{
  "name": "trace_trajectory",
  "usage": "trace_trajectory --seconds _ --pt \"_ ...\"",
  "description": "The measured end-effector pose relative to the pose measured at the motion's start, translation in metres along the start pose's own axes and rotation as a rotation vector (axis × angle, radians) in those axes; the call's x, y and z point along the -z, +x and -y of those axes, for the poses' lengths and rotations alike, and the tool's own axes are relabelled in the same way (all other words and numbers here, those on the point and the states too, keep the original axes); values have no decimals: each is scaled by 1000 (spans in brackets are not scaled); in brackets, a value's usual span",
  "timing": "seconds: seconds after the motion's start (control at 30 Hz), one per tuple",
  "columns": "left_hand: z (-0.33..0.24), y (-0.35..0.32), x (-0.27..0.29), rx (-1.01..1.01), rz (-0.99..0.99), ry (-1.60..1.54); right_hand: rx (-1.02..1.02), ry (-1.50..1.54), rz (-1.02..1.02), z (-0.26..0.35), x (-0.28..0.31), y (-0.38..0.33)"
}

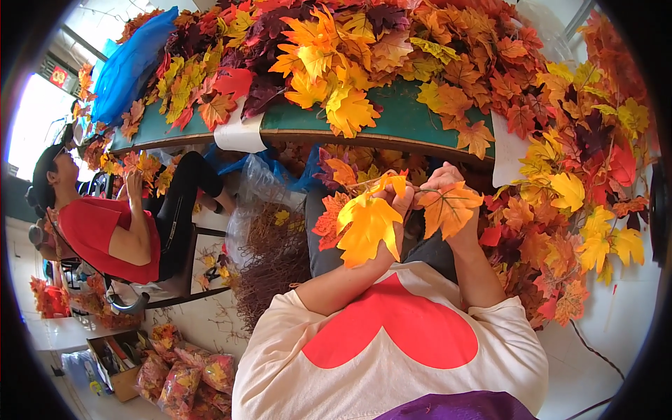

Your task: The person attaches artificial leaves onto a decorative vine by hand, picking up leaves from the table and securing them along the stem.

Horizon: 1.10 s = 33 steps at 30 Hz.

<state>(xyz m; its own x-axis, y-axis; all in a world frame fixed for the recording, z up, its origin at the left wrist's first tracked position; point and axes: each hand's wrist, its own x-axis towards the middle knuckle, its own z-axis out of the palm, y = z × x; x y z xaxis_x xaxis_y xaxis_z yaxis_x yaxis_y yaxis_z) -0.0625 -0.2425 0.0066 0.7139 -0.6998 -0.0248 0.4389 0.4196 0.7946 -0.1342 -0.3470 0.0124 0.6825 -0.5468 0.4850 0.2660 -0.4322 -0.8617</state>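
Note:
My left hand [401, 203] is closed around the thin stem of an artificial maple leaf spray. A large yellow leaf [367, 224] of it hangs in front of that hand and hides part of the fingers. Red and orange leaves [330, 218] stick out on its left side. Close by on the right, my right hand [442, 178] has its fingers bent together at the stem of an orange maple leaf [449, 208], whose blade hangs below the fingers. Both hands are over my lap, just in front of the table edge. The exact spot where the stems meet is too small to tell.
A green table [392, 112] carries heaped artificial autumn leaves [329, 56], which also spill down on the right. Brown wiry stems [276, 280] and a clear plastic bag [253, 189] are at my left. Beyond sits a person in red [105, 231]. Bagged leaves [178, 385] lie lower left.

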Motion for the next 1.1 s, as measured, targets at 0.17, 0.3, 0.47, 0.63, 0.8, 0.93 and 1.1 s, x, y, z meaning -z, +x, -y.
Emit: trace_trajectory --seconds 0.17,0.3,0.47,0.63,0.8,0.93,1.1 --pt "8 3 5 -1 4 -45 109 -266 53 7 2 2" --pt "11 6 12 118 5 -58 73 -217 69 -2 4 2" --pt "4 11 17 152 12 -87 197 -402 -21 3 2 9" --pt "6 10 25 -77 152 374 125 -445 -7 8 -2 11" --pt "17 6 27 -262 36 461 72 -413 -6 9 -9 11" --pt "11 11 26 -121 108 392 -266 -108 96 1 2 22" --pt "0 20 24 305 125 -63 -582 27 301 -3 20 52"
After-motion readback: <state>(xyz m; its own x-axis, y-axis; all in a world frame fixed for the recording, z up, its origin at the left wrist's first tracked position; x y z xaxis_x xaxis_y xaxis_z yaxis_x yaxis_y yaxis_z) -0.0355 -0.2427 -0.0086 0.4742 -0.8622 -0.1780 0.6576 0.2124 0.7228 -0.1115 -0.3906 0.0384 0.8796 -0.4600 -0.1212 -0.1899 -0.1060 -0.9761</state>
